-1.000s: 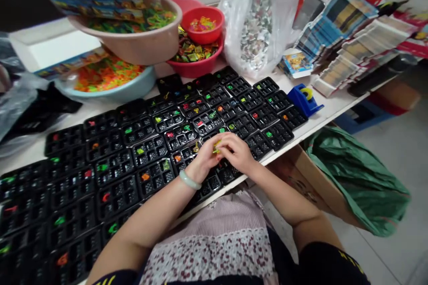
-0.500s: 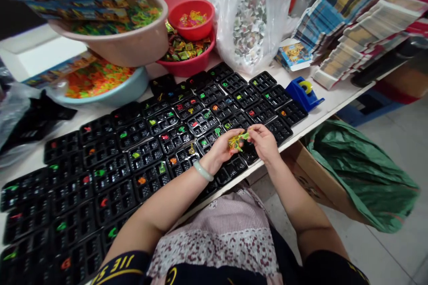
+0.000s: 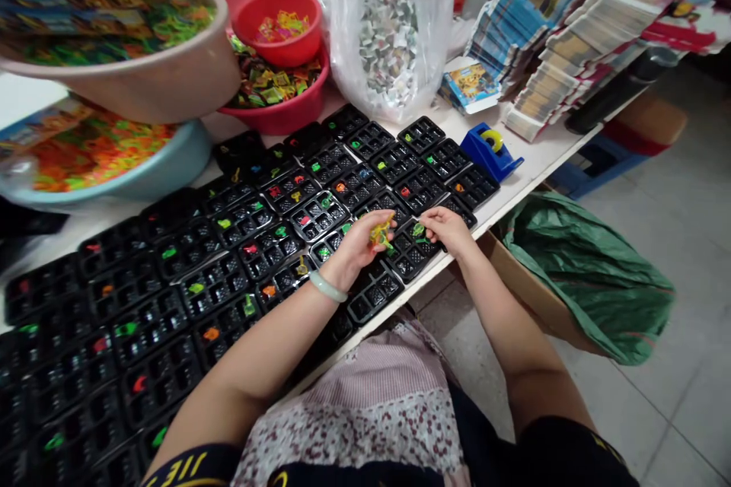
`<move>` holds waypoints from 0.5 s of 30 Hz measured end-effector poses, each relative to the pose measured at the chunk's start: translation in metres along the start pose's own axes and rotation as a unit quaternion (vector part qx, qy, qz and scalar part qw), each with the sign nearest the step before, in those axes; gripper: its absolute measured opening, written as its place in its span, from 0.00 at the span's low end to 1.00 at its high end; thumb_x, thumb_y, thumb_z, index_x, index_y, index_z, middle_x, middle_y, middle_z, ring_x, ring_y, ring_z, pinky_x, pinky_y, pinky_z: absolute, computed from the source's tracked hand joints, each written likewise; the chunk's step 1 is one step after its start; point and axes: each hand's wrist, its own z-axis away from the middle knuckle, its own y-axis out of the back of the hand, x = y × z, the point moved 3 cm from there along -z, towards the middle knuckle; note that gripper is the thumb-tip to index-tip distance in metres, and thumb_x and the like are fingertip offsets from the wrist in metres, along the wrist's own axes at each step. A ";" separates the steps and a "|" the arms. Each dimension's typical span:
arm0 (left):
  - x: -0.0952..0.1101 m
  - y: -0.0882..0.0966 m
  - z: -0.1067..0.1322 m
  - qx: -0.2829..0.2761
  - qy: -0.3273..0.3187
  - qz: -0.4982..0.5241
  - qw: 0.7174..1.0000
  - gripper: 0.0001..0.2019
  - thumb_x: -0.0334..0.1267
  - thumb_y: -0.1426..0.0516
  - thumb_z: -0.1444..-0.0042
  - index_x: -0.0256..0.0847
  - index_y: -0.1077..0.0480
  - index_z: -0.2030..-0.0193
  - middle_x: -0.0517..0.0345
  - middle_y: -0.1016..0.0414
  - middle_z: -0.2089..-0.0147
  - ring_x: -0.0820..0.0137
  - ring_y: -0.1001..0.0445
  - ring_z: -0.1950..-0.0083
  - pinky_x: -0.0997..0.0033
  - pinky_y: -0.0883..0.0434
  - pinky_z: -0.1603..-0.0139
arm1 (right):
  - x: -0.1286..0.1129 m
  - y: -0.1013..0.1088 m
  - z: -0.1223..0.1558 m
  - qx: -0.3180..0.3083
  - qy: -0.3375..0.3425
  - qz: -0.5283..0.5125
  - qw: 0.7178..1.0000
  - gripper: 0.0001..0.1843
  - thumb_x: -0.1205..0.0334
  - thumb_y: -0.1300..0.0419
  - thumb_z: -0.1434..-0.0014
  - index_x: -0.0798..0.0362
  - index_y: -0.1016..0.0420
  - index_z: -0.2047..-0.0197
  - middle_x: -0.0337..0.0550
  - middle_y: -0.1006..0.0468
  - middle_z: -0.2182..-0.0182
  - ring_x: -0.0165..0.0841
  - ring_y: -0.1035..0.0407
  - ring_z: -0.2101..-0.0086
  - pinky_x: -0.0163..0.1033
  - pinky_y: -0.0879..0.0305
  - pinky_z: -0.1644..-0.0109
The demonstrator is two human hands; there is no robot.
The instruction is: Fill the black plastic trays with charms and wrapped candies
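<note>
My left hand [image 3: 365, 240], with a pale bangle at its wrist, is closed around a small bunch of yellow and green plastic toy pieces [image 3: 381, 234]. It hovers over the black compartment trays. To its right, my right hand [image 3: 448, 230] has thumb and forefinger pinched just above a black tray [image 3: 406, 262]. A green toy piece [image 3: 419, 230] lies in that tray's upper compartment, right beside the fingertips. Whether the pinch holds anything is too small to tell. Another black tray [image 3: 375, 295] sits near the table edge below my left hand.
Rows of black trays, many with one small coloured piece, cover the table. Behind them stand a beige basin [image 3: 171, 84], a blue basin [image 3: 131, 175], red bowls [image 3: 274, 118] and a clear bag [image 3: 419, 38]. A blue tape dispenser [image 3: 491, 154] and a green-lined box [image 3: 582, 281] are rightward.
My right hand has moved away from my left and down to a tray. The green piece pinched between its fingers now appears in the tray. The whole view has shifted.
</note>
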 end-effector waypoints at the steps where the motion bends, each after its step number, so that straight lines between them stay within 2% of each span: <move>1: 0.003 0.001 0.002 0.001 -0.005 -0.001 1.000 0.13 0.32 0.39 0.55 0.35 0.31 0.60 0.56 0.29 0.71 0.75 0.30 0.78 0.86 0.51 0.90 | 0.001 -0.001 -0.001 -0.001 0.004 0.020 1.000 0.22 0.50 0.29 0.65 0.54 0.30 0.71 0.30 0.32 0.85 0.23 0.39 0.84 0.28 0.43 0.83; 4: 0.006 0.005 0.007 0.002 -0.013 0.000 1.000 0.13 0.32 0.40 0.55 0.34 0.31 0.61 0.55 0.29 0.71 0.75 0.30 0.78 0.85 0.51 0.90 | 0.000 -0.002 -0.004 0.004 0.023 0.033 0.999 0.21 0.50 0.31 0.62 0.54 0.30 0.69 0.31 0.31 0.84 0.23 0.38 0.83 0.29 0.42 0.82; 6: 0.006 0.008 0.009 0.002 -0.013 0.001 1.000 0.13 0.32 0.40 0.55 0.34 0.30 0.61 0.55 0.29 0.71 0.75 0.30 0.79 0.85 0.51 0.90 | -0.004 0.006 -0.006 0.020 0.041 0.026 0.999 0.20 0.51 0.32 0.60 0.53 0.30 0.67 0.31 0.31 0.83 0.23 0.37 0.82 0.29 0.41 0.81; 10: 0.006 0.015 0.014 -0.004 -0.018 0.005 1.000 0.13 0.32 0.40 0.55 0.34 0.29 0.60 0.55 0.29 0.70 0.75 0.31 0.78 0.85 0.51 0.90 | -0.019 0.050 -0.014 0.135 0.104 0.050 0.984 0.19 0.50 0.35 0.58 0.52 0.32 0.66 0.30 0.33 0.82 0.23 0.38 0.81 0.30 0.41 0.79; 12: 0.007 0.017 0.016 -0.009 -0.021 0.006 1.000 0.13 0.32 0.40 0.55 0.34 0.29 0.60 0.55 0.29 0.70 0.75 0.31 0.78 0.85 0.51 0.90 | -0.025 0.072 -0.019 0.180 0.114 0.085 0.973 0.20 0.49 0.35 0.59 0.52 0.33 0.67 0.30 0.33 0.81 0.24 0.38 0.80 0.31 0.41 0.78; 15: 0.007 0.018 0.018 -0.008 -0.021 0.008 1.000 0.12 0.31 0.40 0.54 0.34 0.30 0.60 0.55 0.28 0.70 0.75 0.31 0.78 0.86 0.51 0.91 | -0.027 0.088 -0.029 0.187 0.093 0.138 0.968 0.19 0.50 0.35 0.60 0.52 0.33 0.69 0.31 0.32 0.81 0.25 0.37 0.80 0.32 0.41 0.77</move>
